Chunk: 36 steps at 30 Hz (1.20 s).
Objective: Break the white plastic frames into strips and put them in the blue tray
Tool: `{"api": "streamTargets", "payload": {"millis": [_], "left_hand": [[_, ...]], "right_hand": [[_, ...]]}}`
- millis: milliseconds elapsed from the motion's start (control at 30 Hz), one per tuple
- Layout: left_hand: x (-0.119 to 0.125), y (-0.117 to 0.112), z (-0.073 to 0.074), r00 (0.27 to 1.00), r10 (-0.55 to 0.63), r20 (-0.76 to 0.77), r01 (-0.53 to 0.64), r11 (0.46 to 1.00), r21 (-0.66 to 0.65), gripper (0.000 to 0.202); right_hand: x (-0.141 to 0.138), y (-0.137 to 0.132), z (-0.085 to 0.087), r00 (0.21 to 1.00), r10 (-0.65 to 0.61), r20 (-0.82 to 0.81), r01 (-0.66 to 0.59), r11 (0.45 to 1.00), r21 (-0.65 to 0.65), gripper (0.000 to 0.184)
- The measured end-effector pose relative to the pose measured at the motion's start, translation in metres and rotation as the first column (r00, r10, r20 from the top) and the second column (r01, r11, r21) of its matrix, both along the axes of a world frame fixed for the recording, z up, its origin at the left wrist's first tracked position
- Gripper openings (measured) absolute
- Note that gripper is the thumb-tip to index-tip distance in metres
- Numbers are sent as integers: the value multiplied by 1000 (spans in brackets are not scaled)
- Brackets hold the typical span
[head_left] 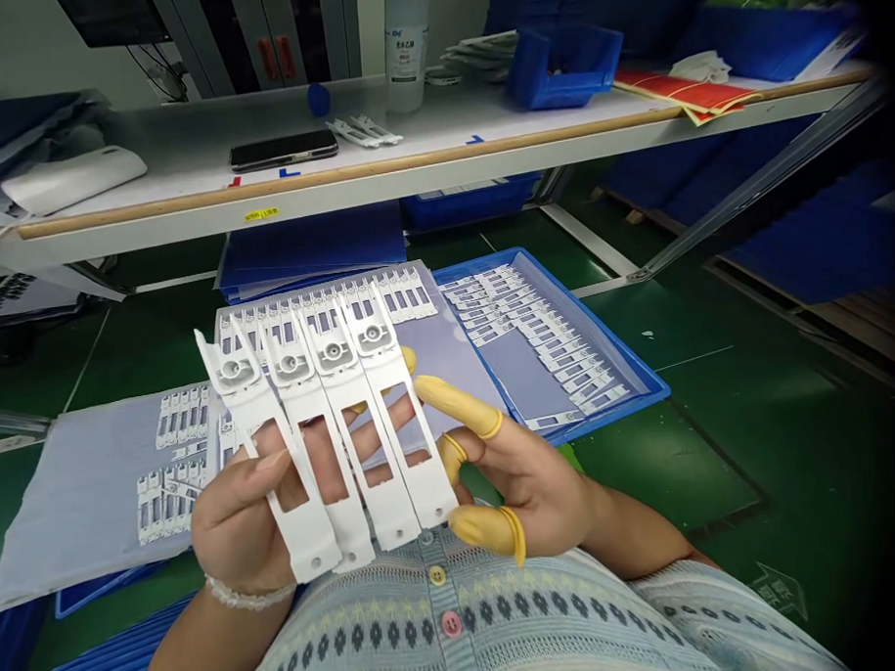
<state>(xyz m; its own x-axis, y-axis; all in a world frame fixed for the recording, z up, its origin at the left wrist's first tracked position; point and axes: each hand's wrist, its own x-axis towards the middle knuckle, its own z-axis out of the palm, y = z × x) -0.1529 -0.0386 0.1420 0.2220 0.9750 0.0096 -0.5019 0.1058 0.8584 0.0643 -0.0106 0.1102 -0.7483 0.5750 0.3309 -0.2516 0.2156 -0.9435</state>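
Note:
Both hands hold up a fan of several long white plastic parts [333, 428], each with a round hub at the top and a rectangular window. My left hand [238, 524] grips the lower left of the fan, thumb pressed on the front. My right hand [496, 471], with yellow finger cots, supports the fan from behind and at its right edge. Below them lies a grey sheet [448, 350] with rows of the same white parts.
A blue tray [625, 364] at the right holds more white parts. Another grey sheet [78, 485] with parts lies at the left. The shelf [412, 161] behind carries a phone [283, 148], a bottle [406, 43] and a blue bin [562, 67].

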Motion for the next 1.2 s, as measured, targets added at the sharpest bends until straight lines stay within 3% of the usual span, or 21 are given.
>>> {"api": "streamTargets", "payload": {"millis": [100,367,467,600,700,800,867,933,1033,1100,1200], "left_hand": [[1,0,2,982,-152,110,139,983,118,33],[5,2,0,942,-245,231,216,966,145,31],[3,3,-5,951,-229,205,198,967,163,31],[3,4,-11,983,-122,135,101,983,153,30],[2,5,-16,984,-85,155,67,991,118,28],[0,6,-22,989,-45,144,32,995,92,28],[0,8,-28,991,3,133,-14,997,79,28],[1,11,-37,984,91,155,-99,994,42,20],[4,18,-58,943,278,185,-263,960,-99,11],[6,23,-77,902,396,173,-361,910,-204,5],[6,27,-107,845,513,150,-459,840,-291,11]], "right_hand": [[0,-2,0,999,-23,-33,25,999,48,76],[-2,-4,-7,997,-70,-37,74,990,124,76],[-3,-3,-9,995,-98,-34,102,981,168,74],[-5,0,-10,980,-197,-22,196,942,272,69],[-8,3,-6,912,-392,-123,409,843,349,52],[-15,9,0,815,-534,-224,570,670,476,24],[-24,15,2,773,-606,-186,582,562,588,12],[-36,24,-2,724,-689,-39,529,518,672,10],[-57,40,-18,611,-743,274,407,591,696,16],[-72,50,-33,536,-711,455,331,673,661,18],[-93,60,-58,463,-627,626,239,769,593,20]]}}
